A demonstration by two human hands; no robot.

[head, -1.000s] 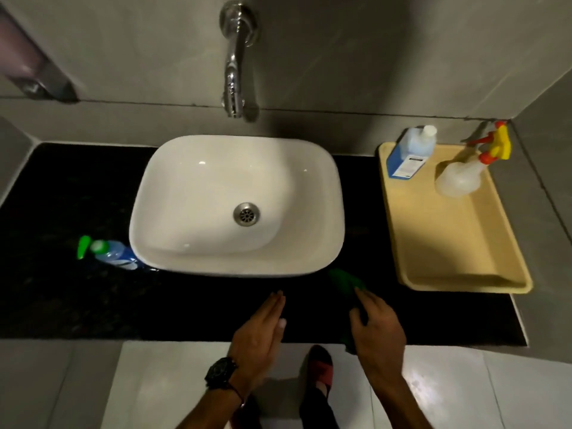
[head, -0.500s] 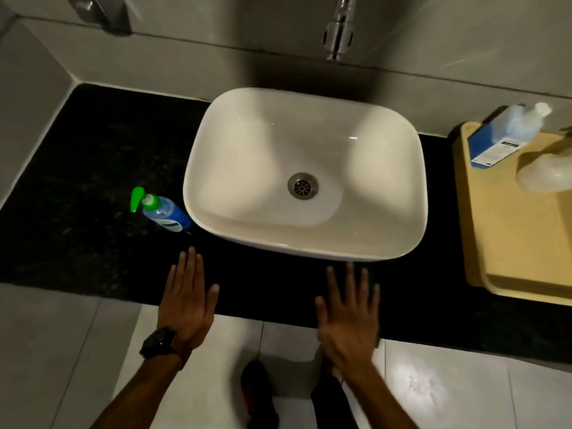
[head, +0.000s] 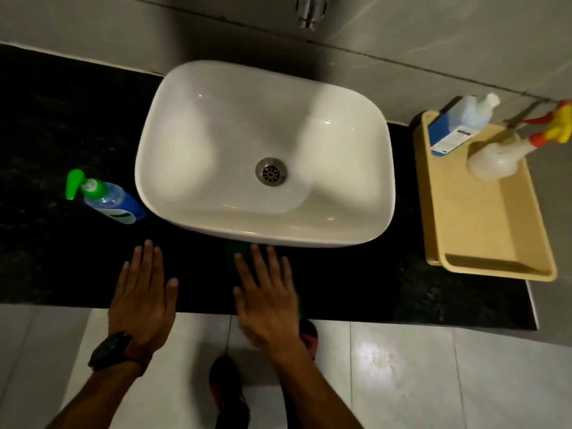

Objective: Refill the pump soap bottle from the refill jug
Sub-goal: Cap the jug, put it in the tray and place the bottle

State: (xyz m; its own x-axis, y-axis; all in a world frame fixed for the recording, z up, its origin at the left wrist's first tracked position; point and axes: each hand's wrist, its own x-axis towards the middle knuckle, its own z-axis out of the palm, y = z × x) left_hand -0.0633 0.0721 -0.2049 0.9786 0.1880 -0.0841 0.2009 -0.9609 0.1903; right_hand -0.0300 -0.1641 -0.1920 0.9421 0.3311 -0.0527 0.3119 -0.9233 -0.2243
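Note:
The pump soap bottle [head: 108, 199], clear with a blue label and a green pump head, stands on the black counter just left of the basin. The refill jug [head: 458, 125], pale blue with a white cap, stands at the back of the beige tray on the right. My left hand [head: 140, 292] hovers flat and open over the counter's front edge, below and right of the pump bottle. My right hand [head: 266, 289] is spread flat over a dark green cloth [head: 230, 252] in front of the basin, holding nothing.
A white basin [head: 266, 150] sits mid-counter under a chrome tap [head: 309, 10]. The beige tray [head: 483, 230] also carries a white spray bottle [head: 498, 156] with a yellow and red trigger. The black counter [head: 62, 119] ends at a tiled floor edge in front.
The view has swung back to the right, so the tray and spray bottle show more fully. Both hands stay flat and open near the counter's front edge; the right one now lies over the green cloth.

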